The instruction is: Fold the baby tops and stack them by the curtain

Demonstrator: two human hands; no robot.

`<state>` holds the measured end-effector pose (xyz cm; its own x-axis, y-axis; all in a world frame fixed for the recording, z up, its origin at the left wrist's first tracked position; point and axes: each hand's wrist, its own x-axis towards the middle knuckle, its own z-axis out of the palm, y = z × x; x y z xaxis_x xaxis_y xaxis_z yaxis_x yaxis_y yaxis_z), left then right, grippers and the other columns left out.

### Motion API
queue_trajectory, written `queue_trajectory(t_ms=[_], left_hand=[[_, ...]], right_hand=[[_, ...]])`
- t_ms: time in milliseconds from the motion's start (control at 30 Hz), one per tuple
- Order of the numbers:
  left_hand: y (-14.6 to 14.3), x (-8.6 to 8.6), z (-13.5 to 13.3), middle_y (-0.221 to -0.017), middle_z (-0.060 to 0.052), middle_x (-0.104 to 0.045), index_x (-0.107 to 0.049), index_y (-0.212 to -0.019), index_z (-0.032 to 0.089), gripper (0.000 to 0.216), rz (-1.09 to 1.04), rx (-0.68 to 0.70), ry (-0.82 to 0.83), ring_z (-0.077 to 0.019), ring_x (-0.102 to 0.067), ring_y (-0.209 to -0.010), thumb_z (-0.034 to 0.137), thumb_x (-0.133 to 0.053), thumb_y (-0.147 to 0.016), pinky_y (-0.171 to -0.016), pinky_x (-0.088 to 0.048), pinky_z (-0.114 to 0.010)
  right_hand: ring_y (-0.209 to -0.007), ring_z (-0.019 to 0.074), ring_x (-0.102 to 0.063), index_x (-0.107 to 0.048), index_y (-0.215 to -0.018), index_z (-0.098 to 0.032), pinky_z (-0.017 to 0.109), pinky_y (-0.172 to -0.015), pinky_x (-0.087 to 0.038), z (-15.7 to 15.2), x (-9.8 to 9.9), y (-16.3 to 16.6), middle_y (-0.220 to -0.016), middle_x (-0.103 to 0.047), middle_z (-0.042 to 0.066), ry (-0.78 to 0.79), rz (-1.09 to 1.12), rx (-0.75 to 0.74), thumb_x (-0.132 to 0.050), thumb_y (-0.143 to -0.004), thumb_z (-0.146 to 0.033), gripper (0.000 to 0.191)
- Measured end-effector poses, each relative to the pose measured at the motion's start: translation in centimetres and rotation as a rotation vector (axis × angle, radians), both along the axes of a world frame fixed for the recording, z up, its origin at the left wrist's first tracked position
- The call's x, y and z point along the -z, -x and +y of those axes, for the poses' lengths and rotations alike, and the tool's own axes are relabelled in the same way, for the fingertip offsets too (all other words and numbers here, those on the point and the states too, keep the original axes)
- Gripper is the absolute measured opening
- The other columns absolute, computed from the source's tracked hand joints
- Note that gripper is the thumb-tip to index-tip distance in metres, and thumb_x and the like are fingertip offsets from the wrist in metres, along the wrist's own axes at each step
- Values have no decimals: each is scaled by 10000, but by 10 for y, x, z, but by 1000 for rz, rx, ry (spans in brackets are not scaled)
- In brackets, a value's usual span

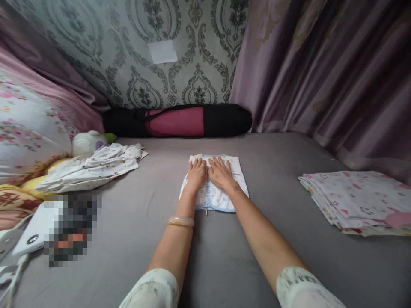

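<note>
A small white baby garment (221,200) with light blue edging and tie strings lies folded flat on the grey sheet. My left hand (196,172) rests palm down on its upper left part, fingers stretched out. Beside it, my right hand (221,172) presses flat on the upper right part, its fingers spread. The two hands are close together, thumbs nearly meeting. Their palms hide part of the cloth beneath. A pale bangle (181,221) circles my left forearm.
Folded patterned cloths (356,199) are stacked at right. On the left lie a crumpled white cloth (96,167), a plush toy (88,143), a floral pillow (28,128), and a white device (38,231) with a cable. A black and maroon long bag (176,121) lies along the wall.
</note>
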<state>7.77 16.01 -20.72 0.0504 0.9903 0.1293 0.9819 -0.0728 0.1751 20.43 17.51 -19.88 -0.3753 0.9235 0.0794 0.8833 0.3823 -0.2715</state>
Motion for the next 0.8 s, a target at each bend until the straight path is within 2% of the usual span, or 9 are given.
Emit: queue_trajectory(t_ms=[133, 333, 500, 667, 800], left_hand=[[1, 7, 3, -1529, -127, -386, -403, -1432, 126, 497, -13, -11, 32, -267, -303, -1436, 316, -234, -1005, -1189, -191, -477], [2, -1, 0, -1547, -136, -350, -383, -1446, 98, 519, -7, -62, -23, -281, -255, -1454, 327, -223, -1009, -1197, -159, -482], [3, -3, -2, -1543, -143, -354, -410, -1425, 101, 513, -17, -105, 50, -291, -252, -1455, 336, -236, -1003, -1192, -172, -496], [3, -4, -3, -1540, -148, -359, -424, -1413, 115, 507, -36, -108, 45, -287, -261, -1453, 340, -244, -996, -1188, -174, -518], [5, -7, -5, -1535, -162, -361, -415, -1419, 103, 513, -40, -162, -15, -278, -267, -1452, 310, -213, -996, -1193, -159, -513]], right_hand=[[-1464, 259, -179, -357, -1498, -166, 551, -1170, -80, 0, 2, 1, -1576, -298, 60, 8, -1, 3, -237, -972, -303, 557], [-1472, 260, -151, -328, -1511, -184, 556, -1169, -53, 2, -2, -2, -1593, -257, 66, -8, -4, 40, -230, -983, -319, 553], [-1471, 275, -148, -335, -1507, -198, 588, -1156, -69, 3, 0, -4, -1590, -265, 67, 37, -24, 88, -209, -990, -335, 550], [-1473, 270, -134, -340, -1504, -202, 594, -1153, -72, 3, -1, -5, -1591, -263, 60, 64, -28, 85, -192, -992, -336, 550], [-1482, 274, -89, -299, -1521, -207, 590, -1152, -50, 3, -4, -8, -1613, -190, 73, 67, -24, 121, -187, -1000, -358, 554]])
